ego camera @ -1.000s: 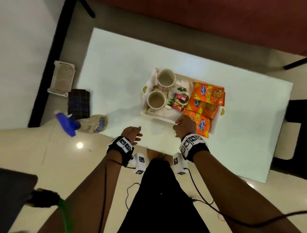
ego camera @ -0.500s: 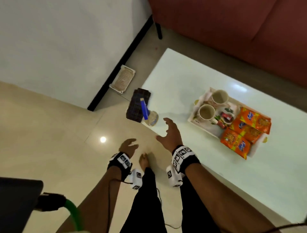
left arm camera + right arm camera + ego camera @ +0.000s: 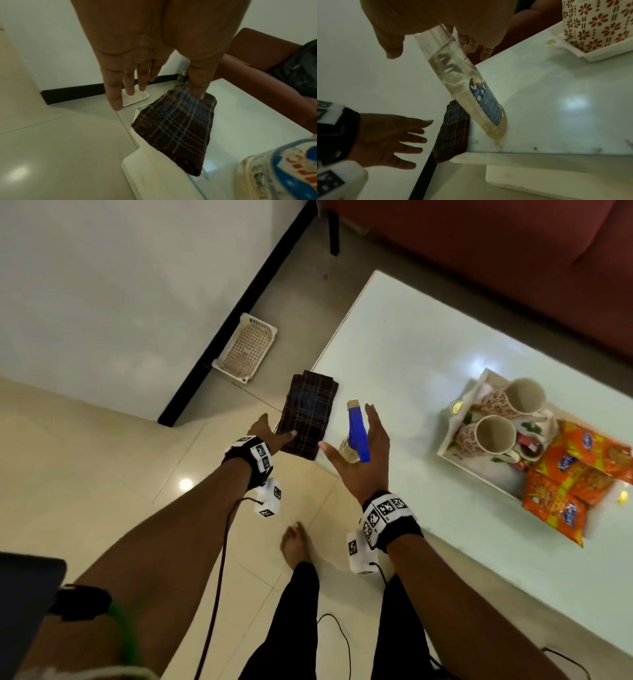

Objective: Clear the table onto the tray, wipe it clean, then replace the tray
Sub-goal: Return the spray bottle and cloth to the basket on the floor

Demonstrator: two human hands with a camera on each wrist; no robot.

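A dark plaid cloth (image 3: 308,419) (image 3: 175,128) lies on the near left corner of the white table (image 3: 411,364) and overhangs its edge. My left hand (image 3: 277,426) reaches to it with straight fingers. Its thumb is over the cloth's edge, and I cannot tell if it touches. Beside the cloth stands a clear spray bottle (image 3: 358,436) (image 3: 467,88) with a blue head. My right hand (image 3: 344,428) is spread open around the bottle's top without gripping it. The white tray (image 3: 445,440) holds two flowered mugs (image 3: 493,436) and orange snack packets (image 3: 575,474).
A small white basket (image 3: 246,350) lies on the floor by the wall. A red-brown sofa (image 3: 513,251) runs along the table's far side. My bare foot (image 3: 296,542) and trailing wrist cables are on the tiled floor near the table's edge.
My right hand left the tray's edge and moved left to the spray bottle. The left hand moved forward to the cloth. The head view swung left and closer to the table's corner.
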